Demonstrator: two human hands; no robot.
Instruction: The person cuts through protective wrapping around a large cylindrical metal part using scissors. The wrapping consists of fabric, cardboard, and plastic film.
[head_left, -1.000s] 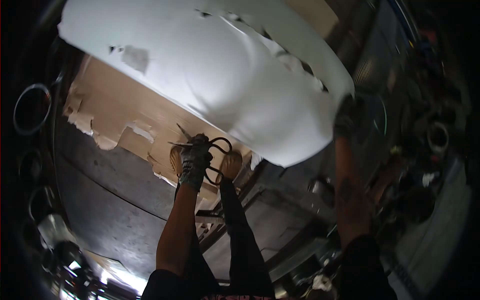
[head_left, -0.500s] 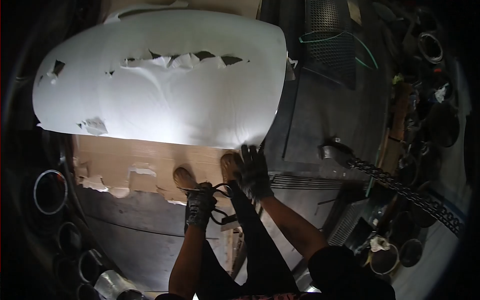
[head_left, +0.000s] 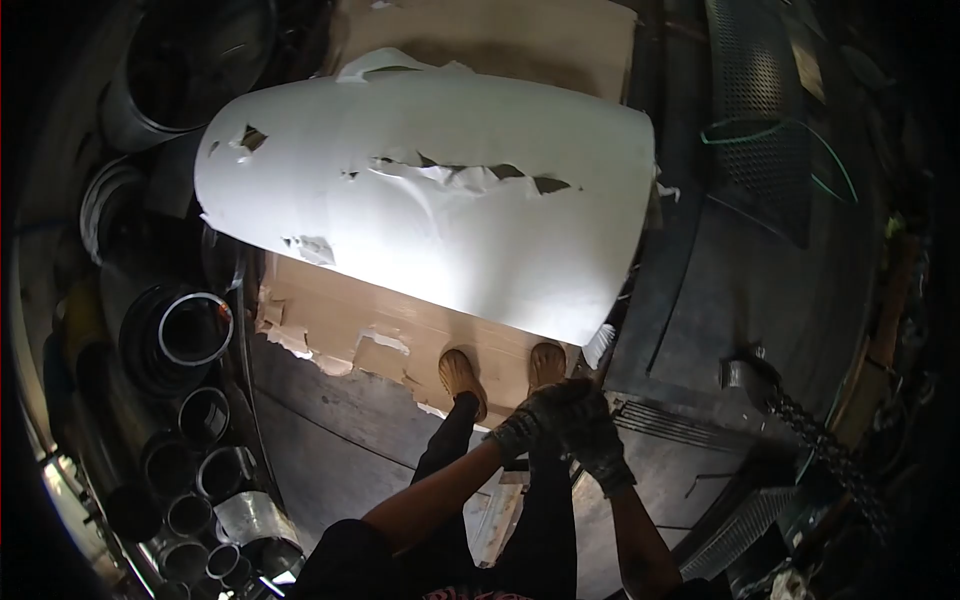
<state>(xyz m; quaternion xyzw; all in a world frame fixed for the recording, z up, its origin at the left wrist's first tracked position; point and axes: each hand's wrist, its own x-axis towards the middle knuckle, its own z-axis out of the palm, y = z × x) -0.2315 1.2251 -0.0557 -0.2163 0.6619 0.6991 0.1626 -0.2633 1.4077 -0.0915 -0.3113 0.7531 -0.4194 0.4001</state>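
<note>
Both gloved hands meet at lower centre, left hand [head_left: 522, 432] against right hand [head_left: 592, 430], fingers curled; whether they grip anything cannot be told. The torn white sheet [head_left: 450, 240] lies bowed over cardboard [head_left: 320, 320] at upper centre, its near edge just beyond the shoes [head_left: 462, 375]. A step forward could crease it or widen a tear. Pipe rings [head_left: 195, 330] crowd the left, a chain [head_left: 820, 445] the right; bare floor shows below the cardboard

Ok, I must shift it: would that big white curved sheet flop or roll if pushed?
The big white curved sheet holds its arch, so probably stiff. Lying rounded on flat brown cardboard, it may rock or roll. Its torn skin looks fragile.
</note>
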